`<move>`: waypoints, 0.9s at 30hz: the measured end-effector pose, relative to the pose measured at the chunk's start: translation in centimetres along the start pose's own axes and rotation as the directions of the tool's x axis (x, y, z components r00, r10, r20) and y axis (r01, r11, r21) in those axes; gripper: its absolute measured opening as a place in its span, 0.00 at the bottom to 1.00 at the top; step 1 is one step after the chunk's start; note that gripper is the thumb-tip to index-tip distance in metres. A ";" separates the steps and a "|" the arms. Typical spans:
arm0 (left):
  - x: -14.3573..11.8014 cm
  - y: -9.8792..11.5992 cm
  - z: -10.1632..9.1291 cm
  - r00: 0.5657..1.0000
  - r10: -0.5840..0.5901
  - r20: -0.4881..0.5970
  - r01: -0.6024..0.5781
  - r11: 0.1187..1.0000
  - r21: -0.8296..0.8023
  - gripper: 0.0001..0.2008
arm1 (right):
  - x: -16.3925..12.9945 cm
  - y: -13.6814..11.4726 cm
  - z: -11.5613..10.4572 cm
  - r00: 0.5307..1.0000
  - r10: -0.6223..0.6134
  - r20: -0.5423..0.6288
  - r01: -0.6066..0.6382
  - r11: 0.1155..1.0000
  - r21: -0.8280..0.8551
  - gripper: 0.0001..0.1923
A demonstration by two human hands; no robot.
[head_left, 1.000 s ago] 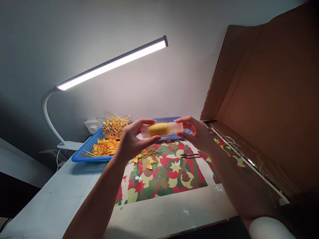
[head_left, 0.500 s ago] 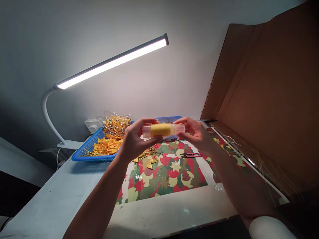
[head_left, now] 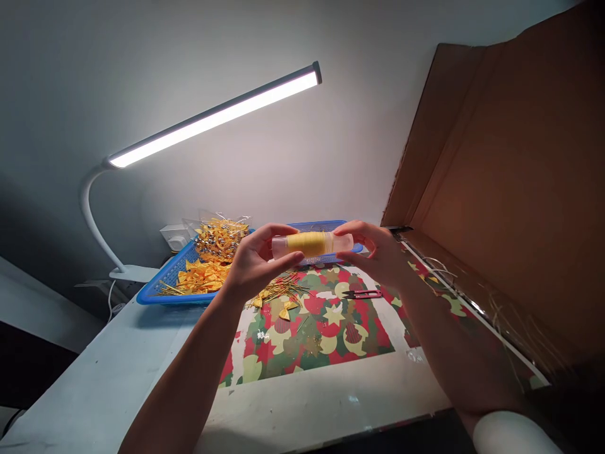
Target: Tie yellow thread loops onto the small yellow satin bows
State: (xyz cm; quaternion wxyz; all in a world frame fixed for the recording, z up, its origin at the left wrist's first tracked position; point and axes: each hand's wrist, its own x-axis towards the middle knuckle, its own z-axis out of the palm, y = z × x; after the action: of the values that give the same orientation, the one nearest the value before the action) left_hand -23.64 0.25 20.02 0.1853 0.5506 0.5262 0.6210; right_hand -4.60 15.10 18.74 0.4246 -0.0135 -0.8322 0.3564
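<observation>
Held level in the air between both hands is a spool of yellow thread (head_left: 307, 244) with pale translucent ends. My left hand (head_left: 258, 255) grips its left end, thumb below and fingers above. The right end sits between the thumb and fingers of my right hand (head_left: 368, 248). Beneath the hands, a patterned red, green and cream sheet (head_left: 326, 353) covers part of the table. On it lie small yellow bows (head_left: 287, 311), a bunch of gold twist ties (head_left: 283, 289) and pink-handled thread snips (head_left: 363, 294).
A blue basket (head_left: 174, 297) at the left holds yellow bows and a clear bag of bows with silvery parts. Another blue basket (head_left: 321, 224) stands behind the hands. A lit lamp (head_left: 217, 116) reaches over the table. Cardboard (head_left: 501, 139) rises at the right.
Both hands still hold the thread spool, which has shifted very slightly right and up. The things on the table lie as before.
</observation>
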 end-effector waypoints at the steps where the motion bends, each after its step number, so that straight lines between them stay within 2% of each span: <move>1: 0.0 0.1 -0.2 1.000 0.009 -0.011 -0.009 1.000 -0.008 0.15 | 0.0 0.1 -0.2 1.000 -0.024 -0.006 0.024 1.000 -0.002 0.13; 7: 0.1 0.3 -0.8 0.998 0.062 0.020 -0.061 0.997 -0.043 0.14 | 0.1 0.2 -1.1 0.992 -0.117 -0.035 0.118 0.993 0.019 0.12; 13: 0.0 0.4 -0.7 0.991 0.128 0.043 -0.126 0.991 -0.038 0.15 | 0.0 0.3 -1.5 0.987 -0.141 -0.074 0.146 0.988 0.057 0.14; 19: -0.3 0.0 -0.4 0.989 0.120 0.088 -0.118 0.993 -0.022 0.18 | 0.0 -0.1 -1.2 0.964 -0.257 -0.072 0.258 0.966 0.005 0.15; 23: -0.7 -0.1 0.3 0.988 0.113 0.107 -0.118 0.992 0.042 0.20 | 0.1 -0.5 -0.7 0.942 -0.330 -0.060 0.329 0.944 -0.024 0.13; 27: -0.8 -0.1 0.8 0.974 0.216 0.065 -0.224 0.959 0.172 0.16 | 0.0 -0.8 -0.4 0.948 -0.317 -0.035 0.316 0.948 -0.026 0.11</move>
State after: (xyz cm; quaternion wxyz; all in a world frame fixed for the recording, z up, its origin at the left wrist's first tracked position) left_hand -22.68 0.00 19.41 0.0770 0.6342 0.5107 0.5754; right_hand -4.06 14.77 19.37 0.4921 0.1089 -0.8187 0.2751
